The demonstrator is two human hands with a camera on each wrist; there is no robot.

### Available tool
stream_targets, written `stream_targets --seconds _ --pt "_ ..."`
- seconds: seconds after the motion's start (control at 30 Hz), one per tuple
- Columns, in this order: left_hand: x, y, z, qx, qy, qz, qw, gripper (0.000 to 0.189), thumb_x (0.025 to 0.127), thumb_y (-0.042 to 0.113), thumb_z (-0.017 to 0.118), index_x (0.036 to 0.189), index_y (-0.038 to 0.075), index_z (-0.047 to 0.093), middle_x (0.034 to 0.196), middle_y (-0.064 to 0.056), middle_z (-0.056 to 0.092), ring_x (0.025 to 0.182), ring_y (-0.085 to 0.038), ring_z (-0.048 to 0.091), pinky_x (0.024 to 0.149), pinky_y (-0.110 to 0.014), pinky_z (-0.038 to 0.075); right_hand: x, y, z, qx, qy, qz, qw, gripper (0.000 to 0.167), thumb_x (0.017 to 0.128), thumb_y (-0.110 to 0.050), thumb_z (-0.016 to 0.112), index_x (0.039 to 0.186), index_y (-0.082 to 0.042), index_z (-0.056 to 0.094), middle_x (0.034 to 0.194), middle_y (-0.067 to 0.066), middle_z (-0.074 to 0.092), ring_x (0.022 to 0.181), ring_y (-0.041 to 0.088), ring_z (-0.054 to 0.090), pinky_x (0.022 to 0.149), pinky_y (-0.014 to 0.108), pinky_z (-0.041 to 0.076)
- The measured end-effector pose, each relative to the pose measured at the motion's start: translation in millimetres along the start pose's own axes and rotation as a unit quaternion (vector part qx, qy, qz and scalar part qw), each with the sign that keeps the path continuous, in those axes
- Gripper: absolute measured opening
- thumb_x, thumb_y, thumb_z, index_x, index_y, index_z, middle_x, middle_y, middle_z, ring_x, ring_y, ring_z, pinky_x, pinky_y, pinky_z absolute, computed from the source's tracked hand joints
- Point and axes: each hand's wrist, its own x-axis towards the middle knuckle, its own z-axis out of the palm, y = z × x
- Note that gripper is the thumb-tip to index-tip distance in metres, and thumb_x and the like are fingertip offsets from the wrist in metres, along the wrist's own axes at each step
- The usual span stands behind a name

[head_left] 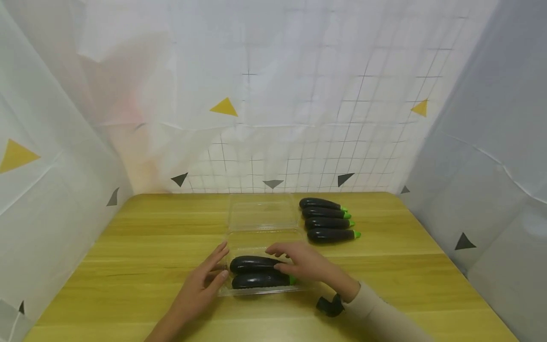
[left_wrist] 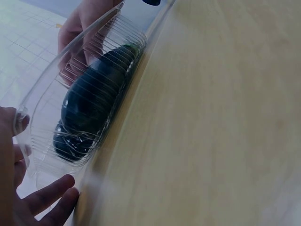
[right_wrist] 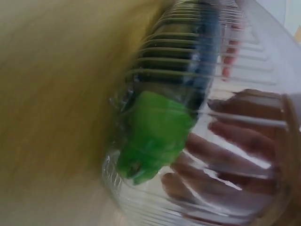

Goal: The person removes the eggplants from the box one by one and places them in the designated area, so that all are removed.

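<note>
Two dark purple eggplants [head_left: 260, 280] lie side by side in a clear hinged plastic box [head_left: 239, 292], whose lid [head_left: 262, 211] is folded back. My left hand [head_left: 198, 287] is at the left end of the box, fingers loosely spread; the left wrist view has its thumb [left_wrist: 21, 120] at the rim. Over the box's right part is my right hand [head_left: 301, 261], thumb on the rear eggplant's right end and index finger reaching past its far side. Through the clear wall, the right wrist view has the right fingers [right_wrist: 225, 150] beside the front eggplant's green cap [right_wrist: 160, 132].
Several more eggplants [head_left: 329, 223] lie in a stacked row right of the lid, green stems to the right. The wooden table [head_left: 149, 247] is enclosed by white sheeting [head_left: 273, 95] at the back and sides. A black band [head_left: 330, 306] is at the right wrist.
</note>
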Motion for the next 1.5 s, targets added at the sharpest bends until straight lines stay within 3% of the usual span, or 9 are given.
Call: stream_targets --seconds 0.23,0.37,0.63,0.9,1.17,1.5 --pt "0.6 0.6 0.6 0.003 0.000 0.002 1.0000 0.053 0.105 0.008 0.063 0.156 0.012 0.048 0.164 -0.014 0.036 0.116 -0.031 0.068 0.091 -0.039 0.059 -0.4 -5 3 -0.084 -0.029 0.022 0.9958 0.041 0.094 -0.013 0.078 0.133 -0.010 0.066 0.123 0.004 0.072 0.106 0.018 0.068 0.087 0.035 0.058" --pt "1.1 2.3 -0.4 -0.003 -0.001 0.005 1.0000 0.053 0.105 0.008 0.062 0.156 0.012 0.048 0.164 -0.014 0.036 0.116 -0.032 0.068 0.092 -0.039 0.059 -0.1 -6 5 -0.099 -0.029 0.024 0.9944 0.042 0.093 -0.013 0.079 0.133 -0.012 0.066 0.119 0.001 0.073 0.103 0.017 0.069 0.082 0.034 0.059" --pt "0.0 1.5 -0.8 0.003 -0.002 0.002 1.0000 0.053 0.106 0.009 0.062 0.156 0.012 0.048 0.165 -0.013 0.036 0.116 -0.033 0.067 0.092 -0.039 0.059 0.0 -3 6 -0.058 0.006 0.019 0.9981 0.036 0.095 -0.010 0.076 0.130 -0.011 0.068 0.123 0.001 0.072 0.109 0.017 0.068 0.091 0.038 0.058" --pt "-0.8 -0.5 -0.3 0.006 0.003 -0.004 1.0000 0.053 0.105 0.009 0.063 0.156 0.015 0.049 0.164 -0.011 0.037 0.116 -0.031 0.067 0.092 -0.040 0.059 0.1 0 2 -0.017 0.035 -0.017 0.9991 0.034 0.094 -0.003 0.075 0.128 -0.004 0.069 0.123 0.006 0.072 0.114 0.021 0.067 0.099 0.039 0.055" --pt "-0.1 -0.8 0.2 0.016 0.003 -0.011 0.9998 0.054 0.105 0.011 0.064 0.156 0.015 0.049 0.165 -0.008 0.038 0.117 -0.026 0.067 0.092 -0.038 0.059 -2.0 4 -2 0.002 0.061 -0.045 0.9971 0.037 0.094 0.002 0.074 0.130 -0.003 0.068 0.125 0.008 0.071 0.113 0.022 0.068 0.094 0.037 0.057" --pt "-0.3 0.0 -1.0 0.015 -0.006 -0.029 0.9994 0.053 0.106 0.014 0.062 0.157 0.017 0.047 0.166 -0.006 0.036 0.119 -0.027 0.065 0.090 -0.037 0.060 -2.3 7 -4 0.014 0.051 -0.040 0.9978 0.035 0.096 -0.001 0.073 0.131 -0.002 0.067 0.128 0.008 0.070 0.118 0.024 0.065 0.101 0.039 0.054"
